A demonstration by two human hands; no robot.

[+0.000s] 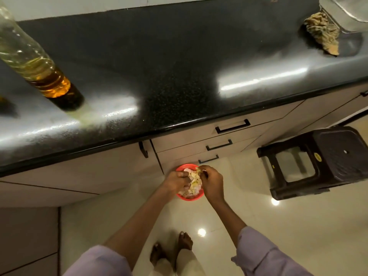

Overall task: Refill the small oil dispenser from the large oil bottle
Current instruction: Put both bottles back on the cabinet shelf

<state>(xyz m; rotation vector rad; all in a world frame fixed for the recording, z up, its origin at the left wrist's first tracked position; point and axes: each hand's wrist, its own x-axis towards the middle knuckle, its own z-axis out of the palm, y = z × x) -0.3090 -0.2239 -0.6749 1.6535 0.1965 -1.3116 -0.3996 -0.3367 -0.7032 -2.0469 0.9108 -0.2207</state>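
Your left hand point(179, 181) digs into scraps in the red bowl point(190, 197) on the floor; your right hand point(212, 181) pinches a small pale piece over the bowl's far rim. The large oil bottle point(31, 62) stands well apart at the countertop's point(179, 76) left end, its top cut off. A brown rag point(323, 32) lies at the far right corner, with a dark stool point(328, 158) beside the drawers.
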